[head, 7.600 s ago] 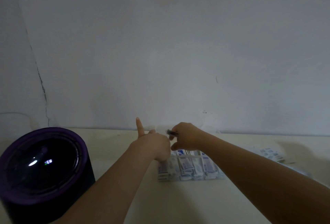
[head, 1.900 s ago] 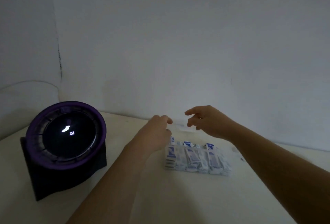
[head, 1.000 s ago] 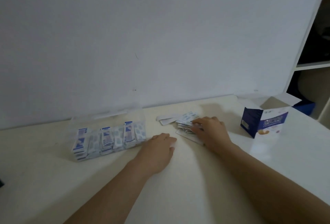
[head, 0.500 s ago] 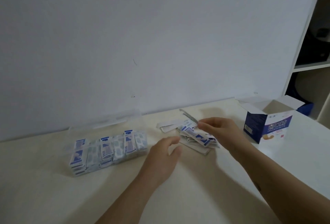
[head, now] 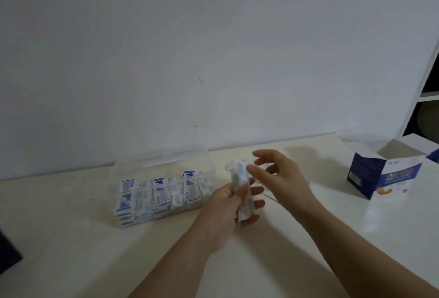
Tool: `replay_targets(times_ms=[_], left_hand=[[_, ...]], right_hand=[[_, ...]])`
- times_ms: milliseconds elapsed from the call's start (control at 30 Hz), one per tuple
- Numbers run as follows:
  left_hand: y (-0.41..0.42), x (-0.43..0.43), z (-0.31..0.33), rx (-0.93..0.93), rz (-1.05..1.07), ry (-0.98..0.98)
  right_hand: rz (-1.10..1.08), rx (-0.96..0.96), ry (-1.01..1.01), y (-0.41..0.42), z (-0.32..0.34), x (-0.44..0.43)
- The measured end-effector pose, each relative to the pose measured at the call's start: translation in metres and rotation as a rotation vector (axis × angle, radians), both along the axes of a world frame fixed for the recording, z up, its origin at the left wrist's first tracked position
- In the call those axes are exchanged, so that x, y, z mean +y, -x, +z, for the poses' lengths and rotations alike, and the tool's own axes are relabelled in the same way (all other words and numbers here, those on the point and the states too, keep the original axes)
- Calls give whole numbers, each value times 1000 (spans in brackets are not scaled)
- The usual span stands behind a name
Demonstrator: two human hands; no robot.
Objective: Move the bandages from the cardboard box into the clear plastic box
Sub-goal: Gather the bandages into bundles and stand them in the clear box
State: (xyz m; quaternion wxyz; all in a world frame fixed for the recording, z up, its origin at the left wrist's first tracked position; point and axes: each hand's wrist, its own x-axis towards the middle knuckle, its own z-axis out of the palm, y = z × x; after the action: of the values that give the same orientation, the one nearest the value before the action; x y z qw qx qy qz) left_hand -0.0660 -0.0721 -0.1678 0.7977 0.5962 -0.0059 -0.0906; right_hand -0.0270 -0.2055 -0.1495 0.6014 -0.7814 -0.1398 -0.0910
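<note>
While the left hand (head: 228,205) sits near the middle of the frame, it's got its fingers and thumb wrapped round a stack of bandages (head: 241,186), held roughly upright and off the table (head: 71,238); the right hand (head: 282,179) is just to the right of the stack's top end, fingers loose and spread, holding nothing; whether its thumb actually touches the stack I honestly can't tell, it's a bit blurry there. Left of centre is the clear plastic box (head: 166,164), lid tipped back toward the wall (head: 190,48); inside it are rows of bandages (head: 158,193) standing on edge, blue and white wrappers, packed side by side. Over at the right edge of the frame there's the cardboard box (head: 370,176), dark blue and white, top flaps open, well apart from the hands. Bottom left corner shows a bit of some dark object (head: 7,255); a white shelf (head: 427,98) pokes in at the upper right.
</note>
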Motion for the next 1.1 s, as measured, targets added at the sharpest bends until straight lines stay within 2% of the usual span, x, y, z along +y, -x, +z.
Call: replay_targets(times_ms=[100,167,300,400,467,533,567,633,700,767,867,933,1033,1100], left_hand=[[1,0,-6,-21,-67,-111],[0,2,-8,-23,-79,-112],[0,5,-7,78,-185,47],[0,6,-7,142,-259,93],[-3,7,-8,185,-231,180],[-7,8,-12,206,-164,279],[-11,8,-13,209,-131,327],[-14,9,-14,211,-66,411],[-14,8,-15,203,-15,467],[-14,9,-15,195,11,503],[-16,9,-16,199,29,538],[-18,10,-17,198,36,551],[-18,12,-18,208,39,563],[-19,12,-19,219,33,576]], right_hand=[[176,133,-47,-7,-5,0],[195,170,-100,-10,-13,-2],[176,211,-180,-14,-19,-8],[222,180,-145,-8,-24,-5],[295,149,-105,-3,-21,-2],[226,81,-86,-14,-12,-5],[115,26,-28,-25,-5,-8],[-55,-70,287,-49,4,-16],[-35,-44,642,-72,5,-19],[77,-4,881,-89,0,-13],[181,68,1011,-103,-5,4],[172,93,1056,-112,-6,13],[69,-92,1177,-121,-8,16],[23,-179,1176,-124,-12,15]])
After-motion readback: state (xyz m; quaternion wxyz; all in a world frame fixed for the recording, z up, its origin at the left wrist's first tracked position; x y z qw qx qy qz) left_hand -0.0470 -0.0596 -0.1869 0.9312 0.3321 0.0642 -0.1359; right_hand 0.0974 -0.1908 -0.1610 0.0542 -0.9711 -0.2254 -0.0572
